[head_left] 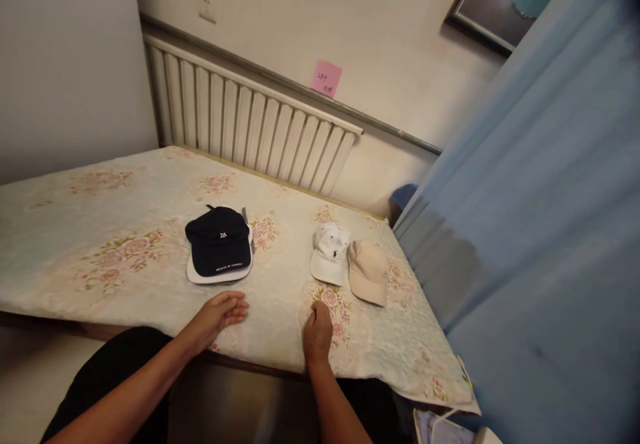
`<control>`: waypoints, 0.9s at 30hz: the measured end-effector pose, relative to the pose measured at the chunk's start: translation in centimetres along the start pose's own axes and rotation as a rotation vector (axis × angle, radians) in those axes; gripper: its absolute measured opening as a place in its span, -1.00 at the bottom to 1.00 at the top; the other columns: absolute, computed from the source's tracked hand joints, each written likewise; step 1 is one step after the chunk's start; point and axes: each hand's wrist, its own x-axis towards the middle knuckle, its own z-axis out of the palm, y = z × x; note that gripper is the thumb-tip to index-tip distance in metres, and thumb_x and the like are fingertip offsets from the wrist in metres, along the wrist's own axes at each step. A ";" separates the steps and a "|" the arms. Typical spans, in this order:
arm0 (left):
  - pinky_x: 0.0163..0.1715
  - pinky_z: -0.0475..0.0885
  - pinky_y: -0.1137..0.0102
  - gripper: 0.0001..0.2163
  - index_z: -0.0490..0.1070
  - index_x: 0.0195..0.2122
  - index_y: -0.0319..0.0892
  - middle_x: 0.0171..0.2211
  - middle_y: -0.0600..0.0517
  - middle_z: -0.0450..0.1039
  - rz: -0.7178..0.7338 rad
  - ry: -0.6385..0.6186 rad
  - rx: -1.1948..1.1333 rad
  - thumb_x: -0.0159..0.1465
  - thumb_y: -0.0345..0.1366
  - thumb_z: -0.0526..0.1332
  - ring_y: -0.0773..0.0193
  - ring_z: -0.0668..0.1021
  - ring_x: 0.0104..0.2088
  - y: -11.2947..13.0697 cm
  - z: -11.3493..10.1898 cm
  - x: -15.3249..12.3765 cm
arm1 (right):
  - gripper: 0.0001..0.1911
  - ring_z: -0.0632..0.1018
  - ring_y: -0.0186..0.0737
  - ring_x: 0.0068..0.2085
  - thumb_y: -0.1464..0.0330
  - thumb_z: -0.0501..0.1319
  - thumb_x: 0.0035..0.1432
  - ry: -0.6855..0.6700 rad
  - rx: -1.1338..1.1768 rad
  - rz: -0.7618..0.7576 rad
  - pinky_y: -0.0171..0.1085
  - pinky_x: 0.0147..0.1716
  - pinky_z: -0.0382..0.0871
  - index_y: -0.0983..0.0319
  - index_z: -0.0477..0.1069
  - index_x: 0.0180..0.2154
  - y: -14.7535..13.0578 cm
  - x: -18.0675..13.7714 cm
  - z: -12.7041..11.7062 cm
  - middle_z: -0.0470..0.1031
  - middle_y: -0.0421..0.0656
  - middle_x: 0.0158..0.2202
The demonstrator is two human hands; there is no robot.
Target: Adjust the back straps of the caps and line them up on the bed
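A dark navy cap [219,247] lies stacked on a white cap [200,276] in the middle of the bed. To the right, a white cap [330,252] and a beige cap [368,271] lie side by side, touching. My left hand [220,314] rests flat on the floral bedspread [125,251] just below the navy cap, fingers stretched out, holding nothing. My right hand [317,332] rests on the bedspread below the white cap, fingers curled under; nothing shows in it.
A white radiator [250,121] runs along the wall behind the bed, with a pink sticky note [326,78] above it. A blue curtain [540,231] hangs close on the right. A framed picture [495,4] hangs at top right.
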 end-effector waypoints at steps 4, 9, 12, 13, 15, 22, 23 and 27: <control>-0.31 0.57 0.34 -0.88 0.44 -0.20 -0.32 -0.28 -0.22 0.57 0.043 0.076 -0.189 0.26 -0.50 0.16 0.19 0.64 -0.34 2.1 -0.1 0.3 | -0.70 0.46 -0.12 -0.16 0.53 -0.06 0.20 0.005 -0.035 -0.020 -0.18 -0.10 0.31 0.25 0.40 -0.19 0.0 0.1 0.1 0.48 -0.03 -0.23; -0.34 0.60 0.40 -0.75 0.45 -0.22 -0.32 -0.23 -0.19 0.57 -0.010 0.139 -0.466 0.38 -0.45 -0.04 0.23 0.65 -0.27 3.6 0.4 1.5 | -0.71 0.47 -0.13 -0.20 0.53 -0.07 0.22 0.014 -0.103 -0.028 -0.20 -0.16 0.32 0.24 0.40 -0.21 -0.2 0.3 0.2 0.47 -0.05 -0.28; -0.33 0.62 0.37 -0.74 0.43 -0.18 -0.34 -0.19 -0.22 0.56 -0.037 0.156 -0.514 0.39 -0.43 -0.05 0.19 0.65 -0.23 3.8 0.5 2.0 | -0.71 0.47 -0.14 -0.21 0.54 -0.07 0.21 0.024 -0.137 -0.037 -0.21 -0.17 0.33 0.24 0.39 -0.22 -0.2 0.4 0.4 0.47 -0.07 -0.29; -0.32 0.62 0.35 -0.74 0.43 -0.17 -0.35 -0.18 -0.23 0.55 -0.040 0.162 -0.524 0.39 -0.42 -0.05 0.18 0.64 -0.21 3.9 0.5 2.2 | -0.71 0.47 -0.14 -0.22 0.54 -0.07 0.21 0.028 -0.144 -0.040 -0.21 -0.18 0.33 0.23 0.39 -0.22 -0.1 0.4 0.4 0.47 -0.07 -0.30; -0.32 0.63 0.34 -0.75 0.42 -0.14 -0.36 -0.17 -0.24 0.55 -0.039 0.166 -0.545 0.39 -0.41 -0.04 0.16 0.64 -0.19 3.9 0.3 2.3 | -0.71 0.47 -0.15 -0.22 0.55 -0.07 0.20 0.034 -0.151 -0.045 -0.22 -0.18 0.33 0.23 0.38 -0.23 -0.2 0.4 0.4 0.46 -0.08 -0.30; -0.28 0.62 0.34 -0.67 0.32 0.10 -0.39 -0.15 -0.27 0.55 -0.054 0.153 -0.631 0.39 -0.34 -0.01 0.13 0.64 -0.16 4.1 -0.4 2.7 | -0.71 0.45 -0.16 -0.24 0.55 -0.08 0.20 0.033 -0.144 -0.064 -0.23 -0.21 0.32 0.22 0.38 -0.26 -0.6 0.6 0.1 0.44 -0.10 -0.33; -0.28 0.62 0.34 -0.65 0.29 0.13 -0.39 -0.14 -0.27 0.55 -0.058 0.150 -0.641 0.39 -0.34 0.00 0.13 0.63 -0.16 4.1 -0.5 2.8 | -0.72 0.45 -0.16 -0.25 0.55 -0.07 0.20 0.034 -0.144 -0.064 -0.23 -0.22 0.32 0.22 0.37 -0.27 -0.7 0.6 0.1 0.43 -0.10 -0.34; -0.28 0.62 0.31 -0.63 0.25 0.18 -0.37 -0.14 -0.26 0.55 -0.065 0.154 -0.656 0.38 -0.35 0.01 0.12 0.63 -0.15 4.1 -0.6 3.1 | -0.71 0.45 -0.17 -0.25 0.56 -0.07 0.18 0.042 -0.148 -0.058 -0.24 -0.22 0.31 0.21 0.37 -0.27 -0.9 0.6 0.0 0.44 -0.11 -0.33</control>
